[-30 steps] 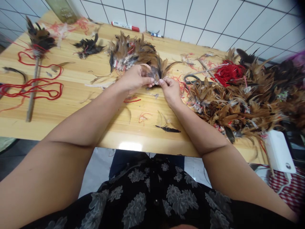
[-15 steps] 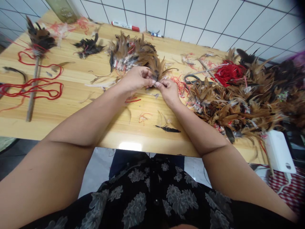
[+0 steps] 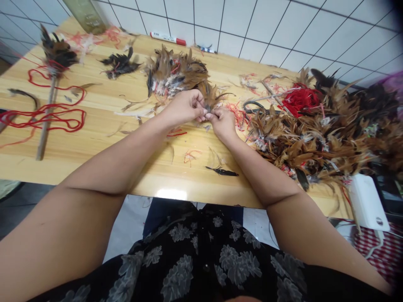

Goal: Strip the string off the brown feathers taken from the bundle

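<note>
My left hand [image 3: 189,105] is closed, its fingers pinching the base of a small bunch of brown feathers [image 3: 210,94]. Against it, my right hand [image 3: 223,122] pinches at the same base, thumb and fingertip pressed together; whether it grips the quills or something finer is too small to see. The bunch points away from me, tips up. Just beyond my left hand lies a larger pile of brown feathers [image 3: 179,73] with white fluff and bits of red thread. Scraps of red thread [image 3: 236,113] lie beside my right hand.
A stick with dark feathers [image 3: 58,54] tied on lies left, by looped red cord [image 3: 66,119]. Feather heaps [image 3: 308,142] and a red thread bundle [image 3: 300,100] cover the right side. A marker [image 3: 166,38] lies near the tiled wall. A white device [image 3: 367,201] sits at the right edge.
Both hands stay together at the base of the feather bunch, with only slight finger movement. The whole view has shifted a little; nothing was let go.
</note>
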`<state>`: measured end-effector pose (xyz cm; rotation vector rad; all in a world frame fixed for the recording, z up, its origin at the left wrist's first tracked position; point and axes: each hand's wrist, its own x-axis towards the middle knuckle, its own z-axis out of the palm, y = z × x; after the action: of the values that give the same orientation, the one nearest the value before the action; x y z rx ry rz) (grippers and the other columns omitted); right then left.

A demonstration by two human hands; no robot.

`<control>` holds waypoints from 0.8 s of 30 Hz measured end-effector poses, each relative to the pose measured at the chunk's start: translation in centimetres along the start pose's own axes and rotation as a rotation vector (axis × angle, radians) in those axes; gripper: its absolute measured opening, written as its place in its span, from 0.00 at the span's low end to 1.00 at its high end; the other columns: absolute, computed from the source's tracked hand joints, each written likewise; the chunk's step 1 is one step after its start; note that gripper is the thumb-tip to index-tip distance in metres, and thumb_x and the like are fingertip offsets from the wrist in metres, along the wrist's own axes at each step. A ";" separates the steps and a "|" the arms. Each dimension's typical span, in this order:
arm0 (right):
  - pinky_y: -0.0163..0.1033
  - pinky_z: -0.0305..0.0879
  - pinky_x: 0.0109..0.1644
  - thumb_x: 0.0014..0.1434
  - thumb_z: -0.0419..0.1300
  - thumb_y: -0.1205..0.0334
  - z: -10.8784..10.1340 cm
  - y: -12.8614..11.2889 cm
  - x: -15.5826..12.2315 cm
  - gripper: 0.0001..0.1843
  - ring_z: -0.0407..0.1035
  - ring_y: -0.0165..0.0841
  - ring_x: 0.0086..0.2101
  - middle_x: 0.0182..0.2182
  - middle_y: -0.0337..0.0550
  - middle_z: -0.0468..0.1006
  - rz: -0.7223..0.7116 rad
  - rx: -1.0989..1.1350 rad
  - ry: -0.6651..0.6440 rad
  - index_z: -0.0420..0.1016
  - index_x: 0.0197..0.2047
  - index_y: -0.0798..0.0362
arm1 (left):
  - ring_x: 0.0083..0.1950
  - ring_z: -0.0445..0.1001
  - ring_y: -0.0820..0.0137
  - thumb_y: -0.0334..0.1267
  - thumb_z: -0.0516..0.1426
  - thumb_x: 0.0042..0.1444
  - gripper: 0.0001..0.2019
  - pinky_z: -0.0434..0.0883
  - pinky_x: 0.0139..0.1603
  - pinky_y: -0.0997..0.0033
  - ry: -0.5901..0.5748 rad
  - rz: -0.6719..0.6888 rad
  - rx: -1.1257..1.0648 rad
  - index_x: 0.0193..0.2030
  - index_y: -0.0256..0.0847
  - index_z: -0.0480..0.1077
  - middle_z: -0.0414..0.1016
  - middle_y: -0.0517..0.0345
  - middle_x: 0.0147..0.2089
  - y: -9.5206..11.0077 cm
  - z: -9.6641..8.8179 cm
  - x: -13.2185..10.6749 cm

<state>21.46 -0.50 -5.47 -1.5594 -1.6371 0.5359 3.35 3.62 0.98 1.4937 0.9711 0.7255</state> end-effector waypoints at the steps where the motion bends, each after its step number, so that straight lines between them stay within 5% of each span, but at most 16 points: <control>1: 0.46 0.72 0.56 0.71 0.69 0.62 0.0 -0.1 -0.1 0.13 0.75 0.38 0.43 0.38 0.43 0.81 -0.015 -0.017 -0.012 0.80 0.33 0.51 | 0.29 0.81 0.69 0.11 0.66 0.62 0.17 0.79 0.43 0.68 -0.009 -0.010 -0.013 0.37 0.38 0.74 0.77 0.64 0.29 0.0 -0.1 0.0; 11: 0.45 0.69 0.57 0.73 0.70 0.60 -0.2 -0.1 0.2 0.20 0.73 0.39 0.44 0.36 0.42 0.78 -0.039 0.004 -0.040 0.69 0.29 0.48 | 0.27 0.77 0.75 0.15 0.71 0.65 0.17 0.73 0.37 0.74 -0.047 -0.019 -0.156 0.31 0.36 0.74 0.78 0.61 0.29 -0.3 -0.2 -0.1; 18: 0.41 0.66 0.48 0.65 0.77 0.29 -0.6 -0.5 0.2 0.37 0.67 0.32 0.37 0.29 0.37 0.71 0.009 0.349 -0.122 0.69 0.28 0.49 | 0.29 0.78 0.75 0.31 0.84 0.56 0.19 0.74 0.34 0.77 -0.181 0.017 -0.304 0.31 0.36 0.78 0.80 0.59 0.30 -1.5 -1.2 0.8; 24: 0.39 0.66 0.44 0.56 0.82 0.26 -1.1 -1.4 0.1 0.39 0.67 0.31 0.37 0.27 0.35 0.69 0.033 0.466 -0.170 0.69 0.27 0.50 | 0.30 0.76 0.74 0.43 0.90 0.47 0.25 0.73 0.32 0.76 -0.273 0.050 -0.330 0.30 0.38 0.80 0.80 0.57 0.29 -2.2 -1.9 1.3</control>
<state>21.41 -0.90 -3.72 -1.2202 -1.4733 1.0117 1.92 5.65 -0.98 1.2875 0.5785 0.6607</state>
